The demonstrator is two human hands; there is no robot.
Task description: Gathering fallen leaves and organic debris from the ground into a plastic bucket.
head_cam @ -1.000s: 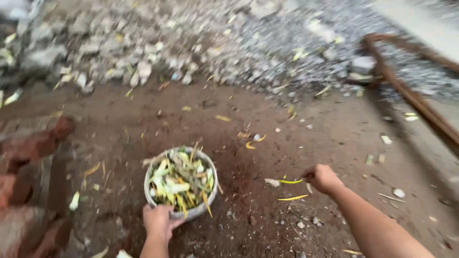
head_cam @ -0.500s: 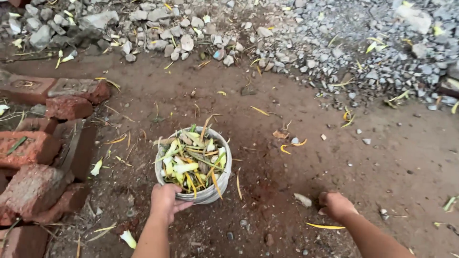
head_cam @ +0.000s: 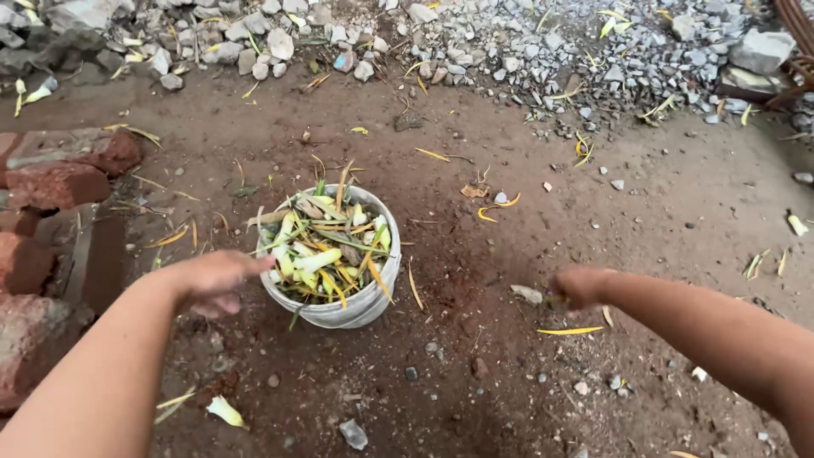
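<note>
Left hand (head_cam: 216, 280) shifted from bucket (head_cam: 332, 312) rim to hover beside it, fingers loosely open, empty; right hand (head_cam: 579, 286) lowered onto dirt litter, grip indiscernible.

Bucket (head_cam: 339, 309): dull white-grey, smudged with dirt. Contents, leaf scraps (head_cam: 326, 246): pale yellow, yellow-orange and green strips, a few brown. Ground (head_cam: 475, 356): reddish-brown earth, speckled with small grey pebbles. Scattered leaves (head_cam: 570, 331): bright yellow slivers. Bricks (head_cam: 59, 182): rust red, mottled with grey mortar. Gravel heap (head_cam: 543, 42): light and mid grey, flecked with yellow-green leaf bits.
</note>
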